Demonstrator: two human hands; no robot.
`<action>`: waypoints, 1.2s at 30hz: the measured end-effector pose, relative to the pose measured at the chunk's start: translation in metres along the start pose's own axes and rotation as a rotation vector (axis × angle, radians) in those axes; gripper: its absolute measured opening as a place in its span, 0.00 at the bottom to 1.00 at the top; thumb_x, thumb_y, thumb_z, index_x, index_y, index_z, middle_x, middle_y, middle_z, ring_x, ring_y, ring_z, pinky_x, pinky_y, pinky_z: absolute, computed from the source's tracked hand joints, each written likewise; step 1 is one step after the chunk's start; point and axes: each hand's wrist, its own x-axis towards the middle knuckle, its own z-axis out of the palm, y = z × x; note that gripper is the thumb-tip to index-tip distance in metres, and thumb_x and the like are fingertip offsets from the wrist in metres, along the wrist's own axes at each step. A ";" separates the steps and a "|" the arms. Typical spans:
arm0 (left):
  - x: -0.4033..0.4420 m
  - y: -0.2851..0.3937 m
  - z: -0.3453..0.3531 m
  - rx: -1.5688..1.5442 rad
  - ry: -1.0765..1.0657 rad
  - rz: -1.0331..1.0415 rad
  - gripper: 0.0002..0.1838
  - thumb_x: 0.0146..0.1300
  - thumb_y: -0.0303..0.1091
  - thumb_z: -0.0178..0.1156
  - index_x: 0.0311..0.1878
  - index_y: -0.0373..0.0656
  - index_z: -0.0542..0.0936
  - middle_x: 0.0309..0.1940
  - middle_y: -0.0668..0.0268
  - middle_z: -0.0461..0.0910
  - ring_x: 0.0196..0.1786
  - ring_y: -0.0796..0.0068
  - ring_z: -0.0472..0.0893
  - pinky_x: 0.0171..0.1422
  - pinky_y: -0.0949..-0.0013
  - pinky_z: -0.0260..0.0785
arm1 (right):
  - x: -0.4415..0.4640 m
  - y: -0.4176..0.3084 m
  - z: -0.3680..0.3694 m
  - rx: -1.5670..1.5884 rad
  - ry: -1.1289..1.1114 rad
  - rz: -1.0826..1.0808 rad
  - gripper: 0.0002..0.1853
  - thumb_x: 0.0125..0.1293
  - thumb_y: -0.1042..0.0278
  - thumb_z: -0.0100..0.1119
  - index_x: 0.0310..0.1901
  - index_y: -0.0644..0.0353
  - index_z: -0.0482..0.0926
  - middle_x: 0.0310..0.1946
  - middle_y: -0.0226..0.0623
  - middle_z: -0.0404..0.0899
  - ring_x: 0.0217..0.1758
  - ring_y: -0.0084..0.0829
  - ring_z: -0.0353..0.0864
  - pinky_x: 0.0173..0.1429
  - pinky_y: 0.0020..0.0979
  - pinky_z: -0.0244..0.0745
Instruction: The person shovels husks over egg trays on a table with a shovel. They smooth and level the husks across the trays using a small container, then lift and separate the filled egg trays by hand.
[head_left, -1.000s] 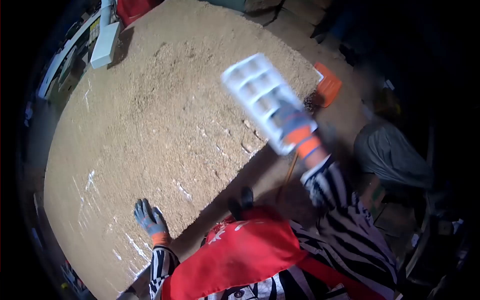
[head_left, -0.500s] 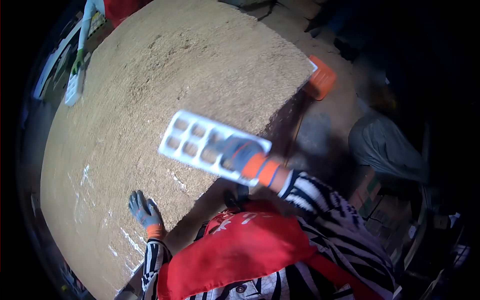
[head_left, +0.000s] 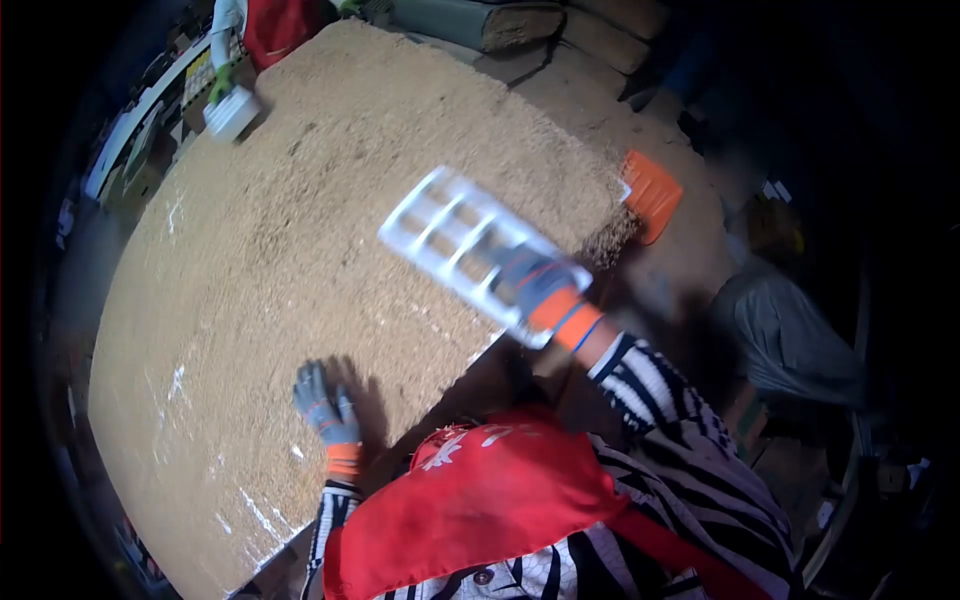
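Observation:
A layer of tan, grainy material (head_left: 250, 290) covers a wide table surface, with thin white streaks showing through at the lower left. My right hand (head_left: 535, 285), in a grey and orange glove, grips a white tray (head_left: 465, 235) with rows of square openings. The tray is tilted over the right part of the layer and slightly blurred. My left hand (head_left: 325, 410), gloved the same way, has its fingers apart at the near edge of the layer. It holds nothing; whether it touches the material I cannot tell.
Across the table, a co-worker in red (head_left: 275, 30) holds a white tray (head_left: 232, 114) in a green-gloved hand. An orange scoop-like object (head_left: 653, 197) is at the right corner. Grey fabric (head_left: 790, 335) lies at the right; filled sacks (head_left: 480, 22) lie behind.
My right hand has moved the tray away from me and turned it. My left hand has shifted slightly right and forward. The co-worker's tray has moved away from me and right.

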 end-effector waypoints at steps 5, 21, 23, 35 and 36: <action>0.067 0.120 0.059 -0.052 -0.078 0.056 0.33 0.60 0.42 0.56 0.67 0.41 0.63 0.67 0.52 0.60 0.70 0.50 0.57 0.75 0.49 0.40 | 0.030 0.051 0.028 0.044 0.114 -0.036 0.27 0.58 0.66 0.51 0.63 0.43 0.68 0.55 0.36 0.72 0.50 0.37 0.76 0.55 0.39 0.71; 0.080 0.162 0.076 0.062 -0.166 -0.037 0.32 0.59 0.41 0.53 0.67 0.42 0.63 0.69 0.52 0.58 0.71 0.52 0.55 0.76 0.48 0.37 | 0.093 0.170 0.007 0.371 0.091 -0.149 0.24 0.61 0.71 0.48 0.60 0.49 0.72 0.43 0.44 0.81 0.42 0.40 0.82 0.45 0.41 0.76; 0.079 0.161 0.077 0.035 -0.160 -0.033 0.32 0.59 0.41 0.53 0.67 0.42 0.63 0.68 0.52 0.58 0.71 0.51 0.55 0.76 0.47 0.37 | 0.088 0.115 0.019 0.230 0.078 -0.461 0.23 0.60 0.69 0.48 0.60 0.47 0.71 0.48 0.41 0.78 0.41 0.38 0.79 0.48 0.39 0.74; 0.091 0.164 0.072 -0.017 -0.187 -0.133 0.31 0.56 0.40 0.56 0.65 0.43 0.67 0.67 0.52 0.61 0.70 0.50 0.57 0.75 0.45 0.39 | 0.280 0.222 -0.021 0.165 0.142 -0.151 0.23 0.61 0.58 0.52 0.59 0.49 0.72 0.53 0.43 0.77 0.52 0.43 0.78 0.57 0.39 0.71; 0.089 0.164 0.074 -0.009 -0.167 -0.130 0.31 0.56 0.41 0.56 0.64 0.44 0.68 0.66 0.52 0.62 0.69 0.49 0.59 0.74 0.45 0.41 | 0.310 0.262 -0.005 0.087 0.184 -0.031 0.22 0.60 0.54 0.53 0.56 0.50 0.75 0.50 0.44 0.78 0.51 0.44 0.79 0.55 0.40 0.72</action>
